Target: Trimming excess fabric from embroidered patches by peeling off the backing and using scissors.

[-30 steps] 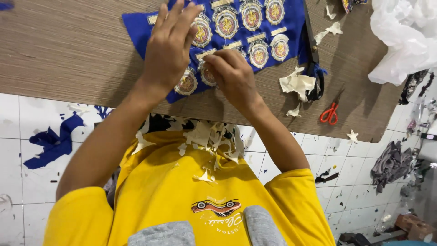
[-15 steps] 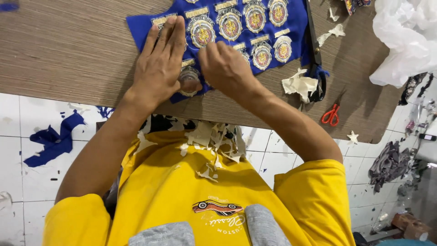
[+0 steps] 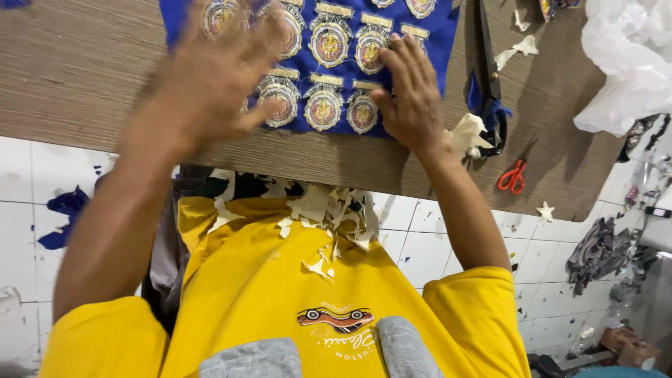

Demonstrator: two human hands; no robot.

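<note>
Left hand [image 3: 217,84] blurred, fingers spread, hovering over or pressing the near left part of blue cloth [image 3: 434,42] with rows of round embroidered badges [image 3: 323,108] — contact impossible to tell. Right hand [image 3: 414,94] flat and open, fingers together, pressed on the cloth's near right edge, both hands apart and clamped on nothing. Just right of the right hand, white paper scrap [image 3: 467,133] and black shears [image 3: 490,77] on the wooden desk [image 3: 70,77]; farther right, small red scissors [image 3: 513,176].

Blue cloth [image 3: 434,42] with gold-and-white round badges [image 3: 324,106], tiny red scissors [image 3: 513,176], bright yellow shirt [image 3: 273,280], brown woodgrain table [image 3: 84,70].
</note>
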